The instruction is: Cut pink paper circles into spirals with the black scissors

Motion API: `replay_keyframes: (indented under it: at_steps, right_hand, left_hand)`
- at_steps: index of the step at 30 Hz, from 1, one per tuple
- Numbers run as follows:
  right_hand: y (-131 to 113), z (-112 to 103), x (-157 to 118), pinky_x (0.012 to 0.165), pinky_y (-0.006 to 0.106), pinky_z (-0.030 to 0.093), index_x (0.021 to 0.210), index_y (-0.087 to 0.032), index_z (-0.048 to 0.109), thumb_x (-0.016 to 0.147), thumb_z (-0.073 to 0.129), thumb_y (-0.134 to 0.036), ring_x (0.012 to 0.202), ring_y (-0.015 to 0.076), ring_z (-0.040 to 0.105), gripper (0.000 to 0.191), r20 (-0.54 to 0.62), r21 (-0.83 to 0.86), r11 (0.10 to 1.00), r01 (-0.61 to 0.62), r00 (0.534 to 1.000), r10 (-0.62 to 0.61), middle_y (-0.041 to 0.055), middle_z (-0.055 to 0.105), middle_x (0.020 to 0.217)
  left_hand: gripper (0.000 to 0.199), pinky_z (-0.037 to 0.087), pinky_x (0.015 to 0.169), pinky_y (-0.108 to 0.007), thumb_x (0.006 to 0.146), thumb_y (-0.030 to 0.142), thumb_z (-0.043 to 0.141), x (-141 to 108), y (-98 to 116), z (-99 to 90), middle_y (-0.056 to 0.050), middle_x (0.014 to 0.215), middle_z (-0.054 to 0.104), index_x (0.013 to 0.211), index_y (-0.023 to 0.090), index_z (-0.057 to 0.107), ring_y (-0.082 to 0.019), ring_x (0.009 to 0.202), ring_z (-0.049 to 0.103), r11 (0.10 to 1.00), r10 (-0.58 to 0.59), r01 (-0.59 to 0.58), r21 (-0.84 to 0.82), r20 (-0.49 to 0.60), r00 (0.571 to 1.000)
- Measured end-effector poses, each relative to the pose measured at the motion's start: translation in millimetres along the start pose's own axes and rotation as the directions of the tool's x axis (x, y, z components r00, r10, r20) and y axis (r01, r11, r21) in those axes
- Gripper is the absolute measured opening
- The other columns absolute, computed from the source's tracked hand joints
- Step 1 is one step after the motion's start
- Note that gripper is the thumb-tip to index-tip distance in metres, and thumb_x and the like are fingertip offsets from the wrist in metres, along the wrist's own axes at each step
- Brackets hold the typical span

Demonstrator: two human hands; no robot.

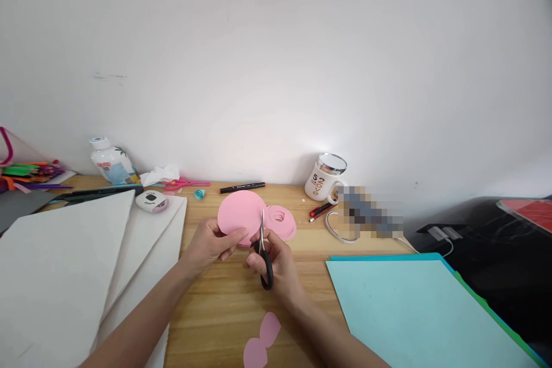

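Note:
Pinched between the thumb and fingers of my left hand (219, 242) is a round pink paper disc (241, 213), held up off the desk. My right hand (276, 259) grips black-handled scissors (266, 270), whose metal blades point up and lie against the disc's right edge. Whether the blades are parted I cannot tell. Just behind, a ring-like pink paper scrap (282, 230) with a hole rests on the wood. Closer to me lie two pink petal-shaped paper pieces (269, 329), their edges meeting.
White sheets (69, 276) cover the left side, with a white-and-pink device (152, 202) on them. Pink scissors (186, 184), a black marker (242, 188), a bottle (112, 162) and a mug (326, 178) stand or lie along the wall. Light-blue sheets (401, 305) lie right.

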State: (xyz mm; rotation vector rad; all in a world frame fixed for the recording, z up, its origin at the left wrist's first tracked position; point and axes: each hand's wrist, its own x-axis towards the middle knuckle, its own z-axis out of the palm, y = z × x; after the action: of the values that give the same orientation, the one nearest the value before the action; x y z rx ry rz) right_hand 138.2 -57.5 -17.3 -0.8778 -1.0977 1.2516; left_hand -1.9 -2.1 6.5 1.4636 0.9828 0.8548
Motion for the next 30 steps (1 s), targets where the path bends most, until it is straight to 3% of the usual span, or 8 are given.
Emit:
replay_keyframes:
  at_steps: [12, 21, 30]
  right_hand:
    - [3.5, -1.5, 0.0, 0.042, 0.020, 0.033, 0.079, -0.020, 0.049, 0.065, 0.070, -0.046, 0.043, 0.0084, 0.042, 0.036, -0.005, 0.022, 0.999, -0.024, 1.000, 0.024, -0.0075, 0.045, 0.052]
    - [1.6, 0.4, 0.1, 0.043, 0.020, 0.031, 0.077, -0.019, 0.050, 0.062, 0.074, -0.042, 0.046, 0.0096, 0.045, 0.036, -0.001, 0.020, 1.000, -0.010, 1.000, 0.010, -0.0045, 0.052, 0.057]
    - [-0.2, -0.1, 3.3, 0.058, 0.029, 0.045, 0.080, -0.021, 0.050, 0.060, 0.076, -0.044, 0.064, 0.0191, 0.060, 0.040, 0.030, 0.066, 0.996, 0.056, 0.998, -0.058, 0.0020, 0.062, 0.068]
  left_hand:
    - [0.036, 0.023, 0.035, -0.018, 0.070, 0.033, 0.064, 0.2, 3.0, 0.0, 0.007, 0.033, 0.041, 0.045, 0.014, 0.046, -0.003, 0.031, 0.032, 0.998, 0.010, -0.011, -0.060, -0.006, 1.000]
    - [0.031, 0.025, 0.032, -0.018, 0.070, 0.035, 0.065, -1.1, 3.4, 7.2, 0.004, 0.037, 0.050, 0.051, 0.013, 0.055, -0.005, 0.029, 0.038, 0.984, -0.064, 0.079, -0.161, 0.093, 0.994]
    - [0.026, 0.023, 0.035, -0.018, 0.070, 0.033, 0.065, -1.0, -2.2, 5.1, 0.006, 0.036, 0.045, 0.056, 0.012, 0.060, -0.004, 0.032, 0.036, 0.995, -0.062, 0.068, -0.080, 0.070, 0.996]
